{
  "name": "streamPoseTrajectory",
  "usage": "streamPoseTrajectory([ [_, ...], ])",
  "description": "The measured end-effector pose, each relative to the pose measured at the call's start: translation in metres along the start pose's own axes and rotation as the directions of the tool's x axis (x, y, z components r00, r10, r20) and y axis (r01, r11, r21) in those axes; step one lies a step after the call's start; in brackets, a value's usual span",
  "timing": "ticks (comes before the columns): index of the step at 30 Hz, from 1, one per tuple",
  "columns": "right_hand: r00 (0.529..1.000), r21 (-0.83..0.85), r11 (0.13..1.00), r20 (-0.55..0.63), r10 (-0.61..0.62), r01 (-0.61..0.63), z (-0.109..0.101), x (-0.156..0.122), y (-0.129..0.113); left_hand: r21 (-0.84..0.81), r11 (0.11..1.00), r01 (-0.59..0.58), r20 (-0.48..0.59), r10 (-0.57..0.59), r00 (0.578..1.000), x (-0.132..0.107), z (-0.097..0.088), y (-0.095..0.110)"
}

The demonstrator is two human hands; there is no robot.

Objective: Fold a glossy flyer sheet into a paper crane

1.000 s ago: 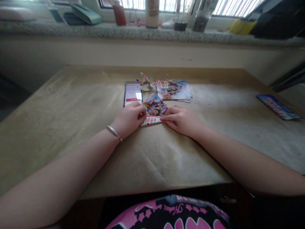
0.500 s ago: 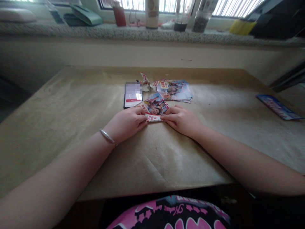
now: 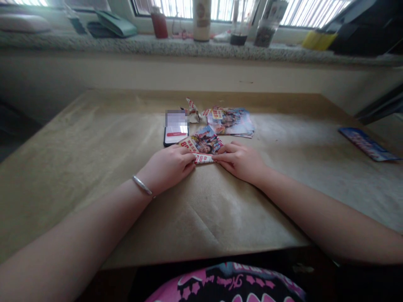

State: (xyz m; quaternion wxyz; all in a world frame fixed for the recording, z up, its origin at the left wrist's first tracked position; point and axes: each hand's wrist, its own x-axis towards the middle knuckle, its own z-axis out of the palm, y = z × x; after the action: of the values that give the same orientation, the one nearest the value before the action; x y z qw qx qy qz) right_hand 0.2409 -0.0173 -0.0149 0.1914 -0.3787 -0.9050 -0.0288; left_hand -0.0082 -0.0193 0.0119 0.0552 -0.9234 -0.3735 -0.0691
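A colourful printed flyer [image 3: 204,142] lies on the table between my hands, its near edge folded up into a white strip with red print. My left hand [image 3: 171,162] pinches the left end of that fold, fingers closed. At the right end, my right hand [image 3: 241,161] grips the same fold between thumb and fingers. Just beyond my left hand lies a phone [image 3: 176,131] with a lit screen. A folded, twisted piece of printed paper [image 3: 194,114] rests behind the flyer, touching a stack of similar flyers [image 3: 234,121].
The table [image 3: 126,235] has a tan cover with creases. A blue printed packet [image 3: 367,143] lies near its right edge. Along the stone windowsill [image 3: 170,47] stand a red bottle [image 3: 159,24], a pale bottle [image 3: 201,21], a green case [image 3: 118,24] and a yellow object [image 3: 318,40].
The whole view has shifted slightly, with everything a little lower in the picture. Both hands stay on the flyer's fold, and more of its left side shows above my left hand.
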Motion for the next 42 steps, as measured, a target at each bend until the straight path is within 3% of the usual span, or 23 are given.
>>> streamPoseTrajectory([
  [11, 1.000, -0.020, 0.999, 0.013, 0.025, -0.024, -0.003, 0.002, -0.004, 0.078, 0.997, 0.021, -0.011, -0.020, 1.000, 0.000, 0.001, 0.012],
  [16, 0.999, -0.054, 0.998, 0.024, 0.025, -0.024, -0.005, 0.003, -0.006, 0.040, 0.999, 0.006, -0.067, -0.004, 0.998, 0.003, 0.006, 0.015],
  [23, 0.999, -0.116, 0.993, 0.043, 0.023, -0.018, -0.007, 0.001, -0.008, 0.011, 1.000, 0.011, -0.037, -0.011, 0.999, 0.004, 0.010, 0.015],
  [42, 0.997, 0.128, 0.989, -0.002, 0.079, -0.078, -0.006, 0.000, 0.006, 0.075, 0.997, -0.002, -0.091, 0.009, 0.996, 0.005, 0.011, 0.023],
])
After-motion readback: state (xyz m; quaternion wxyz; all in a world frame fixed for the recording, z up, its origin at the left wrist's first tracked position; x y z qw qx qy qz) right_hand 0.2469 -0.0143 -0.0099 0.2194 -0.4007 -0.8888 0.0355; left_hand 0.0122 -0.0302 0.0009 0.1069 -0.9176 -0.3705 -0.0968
